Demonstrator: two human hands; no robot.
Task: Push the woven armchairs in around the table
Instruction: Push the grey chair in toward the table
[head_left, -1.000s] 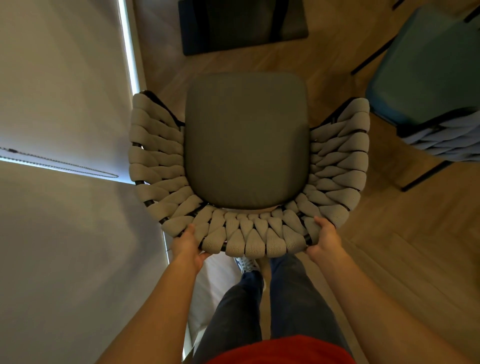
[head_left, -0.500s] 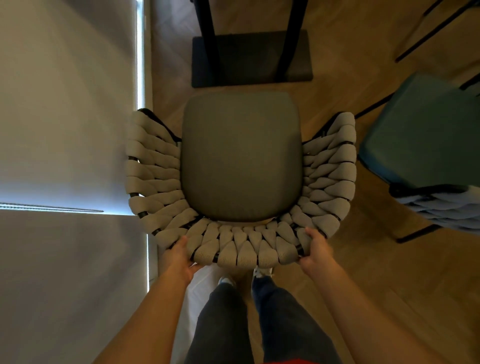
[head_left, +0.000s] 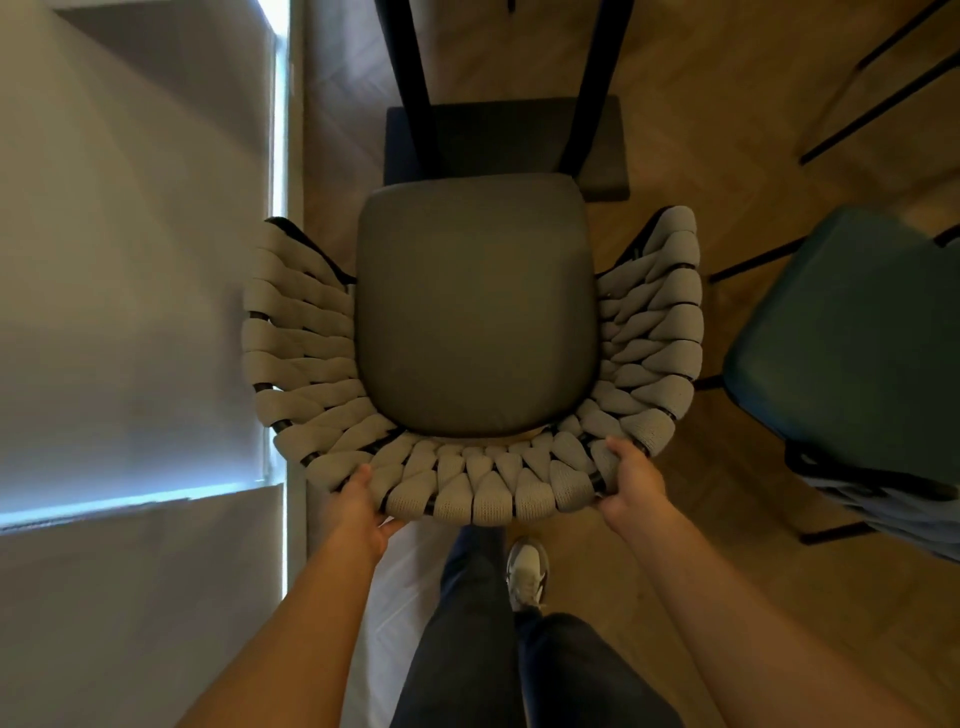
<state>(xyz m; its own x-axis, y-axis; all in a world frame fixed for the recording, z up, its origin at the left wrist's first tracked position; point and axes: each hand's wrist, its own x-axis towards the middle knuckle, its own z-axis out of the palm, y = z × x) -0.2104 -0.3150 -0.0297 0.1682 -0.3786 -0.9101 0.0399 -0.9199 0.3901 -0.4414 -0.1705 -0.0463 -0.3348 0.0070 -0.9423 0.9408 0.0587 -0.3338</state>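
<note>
- Where the pale roller blind (head_left: 130, 291) hangs at the left, the left hand (head_left: 358, 506) grips the back rim of the beige woven armchair with a grey seat cushion (head_left: 475, 306).
- Its front edge meets the dark table base plate (head_left: 602, 150) with 2 black legs.
- Right hand (head_left: 631, 480) clasps the rim too.
- A teal-cushioned woven armchair (head_left: 852, 332) stands just beside, right.

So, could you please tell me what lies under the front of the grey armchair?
The armchair's seat front overlaps the dark table base, from which two black legs rise. The floor and base beneath the seat are hidden.
</note>
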